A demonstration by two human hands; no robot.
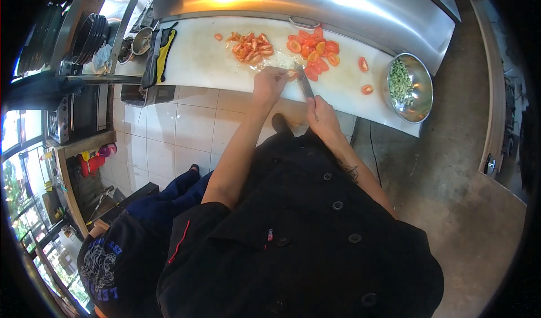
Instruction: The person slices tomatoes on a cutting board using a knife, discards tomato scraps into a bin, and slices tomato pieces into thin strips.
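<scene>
My right hand is closed round the handle of a knife, whose blade points away from me over the white cutting board. Beside the blade tip, my left hand pinches a small tomato piece near the board's front edge. Cut tomato strips lie in a pile beyond my left hand. Halved tomatoes are heaped beyond the knife. Two more tomato pieces, one farther back and one nearer, lie to the right.
A steel bowl with chopped greens stands at the board's right end. A yellow and black item lies at the left end. Below it is a bin. Another person in dark clothes is close by at the lower left.
</scene>
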